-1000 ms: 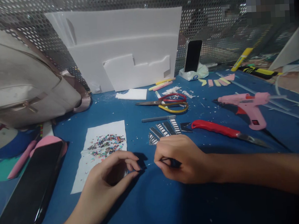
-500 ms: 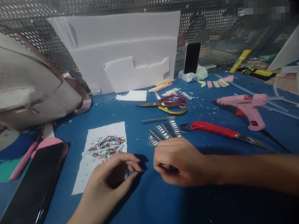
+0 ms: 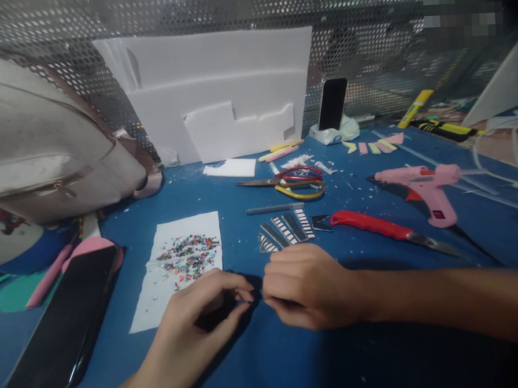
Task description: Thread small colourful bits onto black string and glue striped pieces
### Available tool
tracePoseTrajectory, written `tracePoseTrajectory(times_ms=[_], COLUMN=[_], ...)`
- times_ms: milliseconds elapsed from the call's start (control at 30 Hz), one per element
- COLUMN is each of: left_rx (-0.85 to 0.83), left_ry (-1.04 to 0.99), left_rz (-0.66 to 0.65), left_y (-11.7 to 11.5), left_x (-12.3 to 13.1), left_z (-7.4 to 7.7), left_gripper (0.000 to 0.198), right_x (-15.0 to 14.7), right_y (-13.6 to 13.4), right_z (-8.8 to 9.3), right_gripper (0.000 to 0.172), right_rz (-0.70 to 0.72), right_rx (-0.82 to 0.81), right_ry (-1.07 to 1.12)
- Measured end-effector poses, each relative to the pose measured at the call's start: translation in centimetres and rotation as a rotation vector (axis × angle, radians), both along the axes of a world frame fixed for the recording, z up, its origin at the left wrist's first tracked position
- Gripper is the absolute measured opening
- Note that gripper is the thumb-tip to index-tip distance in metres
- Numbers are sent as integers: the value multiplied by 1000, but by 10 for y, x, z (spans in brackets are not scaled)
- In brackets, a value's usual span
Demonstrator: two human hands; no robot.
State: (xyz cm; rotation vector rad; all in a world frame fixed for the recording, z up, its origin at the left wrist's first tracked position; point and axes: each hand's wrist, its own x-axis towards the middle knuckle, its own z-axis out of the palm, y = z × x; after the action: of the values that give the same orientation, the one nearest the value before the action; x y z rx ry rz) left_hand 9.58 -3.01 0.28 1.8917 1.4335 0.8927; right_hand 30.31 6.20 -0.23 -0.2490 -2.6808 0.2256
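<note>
My left hand (image 3: 205, 318) rests low over the blue table, its thumb and fingertips pinched; anything between them is too small to make out. Just behind it lies a white paper sheet (image 3: 141, 307) strewn with small multicoloured beads or sequins (image 3: 188, 250). My right hand (image 3: 307, 287) is curled, knuckles up, a small gap from the left fingertips; what its fingers hold is hidden. Beyond the right knuckles sits a fan-shaped piece with black and white striped strips (image 3: 284, 228). A dark grey pen (image 3: 275, 209) lies behind that piece.
Scissors (image 3: 284, 182) and a red-handled knife (image 3: 373, 225) lie further back. A pink glue gun (image 3: 427, 179) with a cable is at right. A large dark phone (image 3: 62, 331) lies left, near a pale bag (image 3: 56, 141). A smaller phone (image 3: 333, 104) leans upright by a white foam board (image 3: 217, 57).
My left hand has shifted slightly right and its fingers have closed more. My right hand has edged left, its fingers curled tighter. The gap between the hands is smaller.
</note>
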Motion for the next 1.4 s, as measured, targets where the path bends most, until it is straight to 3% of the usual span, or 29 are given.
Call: tracePoseTrajectory(times_ms=[600, 1400], left_rx=[-71, 72], left_ry=[-146, -73], left_rz=[27, 4], left_y=[2, 1], left_x=[1, -3], left_z=[-1, 0], left_gripper=[12, 18], right_x=[0, 2], right_y=[1, 1], right_z=[2, -3], right_gripper=[17, 14], right_rz=[-2, -37], right_rx=[-11, -35], right_ry=[9, -7])
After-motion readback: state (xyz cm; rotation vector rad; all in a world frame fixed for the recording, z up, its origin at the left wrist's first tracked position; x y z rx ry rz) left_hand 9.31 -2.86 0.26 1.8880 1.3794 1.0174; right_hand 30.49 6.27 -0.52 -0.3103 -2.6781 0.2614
